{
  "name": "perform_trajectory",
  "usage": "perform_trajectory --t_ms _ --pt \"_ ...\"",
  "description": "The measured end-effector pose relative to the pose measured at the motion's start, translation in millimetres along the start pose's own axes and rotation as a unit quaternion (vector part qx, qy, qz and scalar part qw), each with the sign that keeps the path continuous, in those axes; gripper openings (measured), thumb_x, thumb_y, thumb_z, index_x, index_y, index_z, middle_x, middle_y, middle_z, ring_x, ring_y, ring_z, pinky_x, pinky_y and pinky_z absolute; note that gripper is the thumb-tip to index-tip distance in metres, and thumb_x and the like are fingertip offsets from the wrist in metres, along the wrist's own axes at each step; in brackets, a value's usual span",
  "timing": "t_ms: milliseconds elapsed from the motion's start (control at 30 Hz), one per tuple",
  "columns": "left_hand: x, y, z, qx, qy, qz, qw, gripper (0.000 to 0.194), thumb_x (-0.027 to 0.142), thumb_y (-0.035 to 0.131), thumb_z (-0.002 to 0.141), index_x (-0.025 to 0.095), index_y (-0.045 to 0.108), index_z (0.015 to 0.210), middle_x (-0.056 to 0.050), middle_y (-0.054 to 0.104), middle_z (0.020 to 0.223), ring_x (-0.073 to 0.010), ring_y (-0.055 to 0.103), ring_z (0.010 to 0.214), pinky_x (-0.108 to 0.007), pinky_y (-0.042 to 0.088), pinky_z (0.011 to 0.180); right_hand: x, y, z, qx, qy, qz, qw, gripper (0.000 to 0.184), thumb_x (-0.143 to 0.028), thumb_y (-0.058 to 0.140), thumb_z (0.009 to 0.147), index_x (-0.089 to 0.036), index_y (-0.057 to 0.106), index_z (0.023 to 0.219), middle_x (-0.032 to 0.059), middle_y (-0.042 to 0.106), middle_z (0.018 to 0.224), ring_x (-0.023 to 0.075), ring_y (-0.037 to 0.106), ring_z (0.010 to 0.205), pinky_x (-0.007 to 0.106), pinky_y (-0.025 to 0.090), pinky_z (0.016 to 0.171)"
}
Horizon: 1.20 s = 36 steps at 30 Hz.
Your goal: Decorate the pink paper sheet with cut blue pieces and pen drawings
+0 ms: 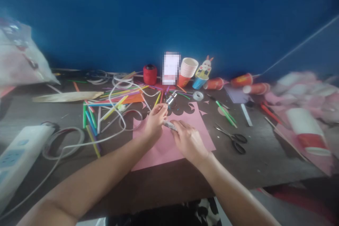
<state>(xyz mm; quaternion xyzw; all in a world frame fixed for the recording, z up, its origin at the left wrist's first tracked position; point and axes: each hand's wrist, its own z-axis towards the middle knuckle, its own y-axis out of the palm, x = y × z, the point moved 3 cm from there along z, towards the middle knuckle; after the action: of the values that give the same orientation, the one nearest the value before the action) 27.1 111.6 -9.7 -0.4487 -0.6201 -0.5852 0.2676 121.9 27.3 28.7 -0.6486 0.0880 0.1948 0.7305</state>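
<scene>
The right hand [191, 140] was closed, thumb and fingers gripping a slim grey patterned stick [170, 125] that pointed toward the left hand [155, 122], while the left had its fingers drawn together close to a shiny silvery cylinder [172, 97], though whether it gripped that or the stick's far end could not be told. Both hands and the stick were over a pink sheet [156, 153] with a scalloped far edge, on the dark table [164, 183]. Black-handled scissors [234, 138] lay open to its right, and colored straws [112, 109] were scattered to its left.
</scene>
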Motion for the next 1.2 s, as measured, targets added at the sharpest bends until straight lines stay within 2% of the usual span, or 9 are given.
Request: perform_trajectory --t_ms 100,300,533,633,733,767,900,1000,1200 --pt "2.1 2.2 -3.4 -0.022 0.029 0.077 0.996 0.015 0.029 0.062 0.074 0.018 0.054 0.070 0.005 0.041 0.059 -0.0048 0.035 0.047 -0.017 0.027 0.042 -0.2 -3.9 -2.9 -0.016 0.006 -0.018 1.000 0.021 -0.020 0.046 0.087 -0.021 0.053 0.107 0.0065 0.063 0.091 0.0205 0.060 0.081 0.029 0.043 0.065" --pt "-1.7 9.7 -10.8 -0.055 0.048 0.143 0.987 0.014 0.031 0.064 0.073 0.018 0.059 0.074 0.003 0.046 0.061 -0.0072 0.040 0.054 -0.017 0.030 0.045 0.8 -7.5 -12.1 -0.046 0.015 -0.045 0.998 0.019 -0.021 0.047 0.087 -0.019 0.054 0.104 0.0067 0.064 0.086 0.0201 0.061 0.074 0.029 0.042 0.062" --pt "2.0 7.3 -9.3 -0.040 0.061 0.169 0.983 0.015 0.035 0.064 0.072 0.020 0.061 0.071 0.002 0.050 0.063 -0.0091 0.043 0.056 -0.018 0.034 0.050 13.8 -2.9 -20.2 -0.027 0.026 0.055 0.998 0.023 -0.021 0.045 0.087 -0.021 0.053 0.109 0.0051 0.065 0.093 0.0189 0.061 0.084 0.028 0.045 0.070" --pt "5.1 0.9 -2.1 -0.026 0.104 0.196 0.975 0.017 0.036 0.062 0.074 0.020 0.061 0.069 0.001 0.053 0.066 -0.0104 0.046 0.061 -0.020 0.037 0.057 48.1 -13.0 -25.3 0.027 0.038 0.076 0.996 0.027 -0.017 0.044 0.086 -0.023 0.055 0.109 0.0043 0.063 0.097 0.0174 0.059 0.088 0.027 0.046 0.076" --pt "0.9 2.1 0.9 -0.073 0.099 0.178 0.976 0.014 0.035 0.062 0.075 0.021 0.061 0.073 0.001 0.053 0.064 -0.0098 0.046 0.059 -0.020 0.038 0.058 101.2 -29.9 -29.3 0.134 0.112 0.008 0.985 0.023 -0.021 0.048 0.083 -0.020 0.061 0.103 0.0072 0.062 0.092 0.0202 0.058 0.089 0.031 0.045 0.081" --pt "-1.0 3.8 0.3 -0.090 0.094 0.173 0.976 0.013 0.034 0.062 0.075 0.021 0.061 0.073 0.002 0.053 0.063 -0.0095 0.046 0.057 -0.020 0.038 0.057 118.6 -34.2 -29.3 0.147 0.129 -0.015 0.981 0.023 -0.023 0.049 0.083 -0.019 0.062 0.101 0.0076 0.062 0.091 0.0209 0.057 0.090 0.033 0.045 0.081" --pt "-6.3 9.5 -4.8 -0.127 0.082 0.198 0.968 0.014 0.034 0.063 0.074 0.020 0.061 0.070 0.001 0.053 0.063 -0.0092 0.046 0.057 -0.020 0.038 0.056 176.7 -46.7 -22.4 0.107 0.168 -0.036 0.979 0.029 -0.035 0.051 0.083 -0.019 0.065 0.102 0.0061 0.065 0.092 0.0178 0.061 0.081 0.030 0.047 0.076" --pt "-7.6 9.5 -6.2 -0.134 0.065 0.206 0.967 0.015 0.034 0.064 0.073 0.020 0.062 0.070 0.001 0.053 0.063 -0.0098 0.046 0.058 -0.020 0.038 0.056 208.7 -59.1 -16.9 0.095 0.206 -0.059 0.972 0.028 -0.035 0.046 0.086 -0.021 0.067 0.098 0.0065 0.067 0.099 0.0175 0.063 0.081 0.028 0.047 0.071" --pt "-7.0 8.7 -4.9 -0.149 0.074 0.212 0.963 0.015 0.033 0.063 0.074 0.019 0.062 0.069 0.000 0.052 0.062 -0.0100 0.045 0.058 -0.020 0.038 0.056 239.3 -68.8 -16.5 0.075 0.236 -0.139 0.959 0.024 -0.021 0.049 0.081 -0.021 0.070 0.092 0.0084 0.069 0.094 0.0210 0.063 0.083 0.029 0.045 0.071"
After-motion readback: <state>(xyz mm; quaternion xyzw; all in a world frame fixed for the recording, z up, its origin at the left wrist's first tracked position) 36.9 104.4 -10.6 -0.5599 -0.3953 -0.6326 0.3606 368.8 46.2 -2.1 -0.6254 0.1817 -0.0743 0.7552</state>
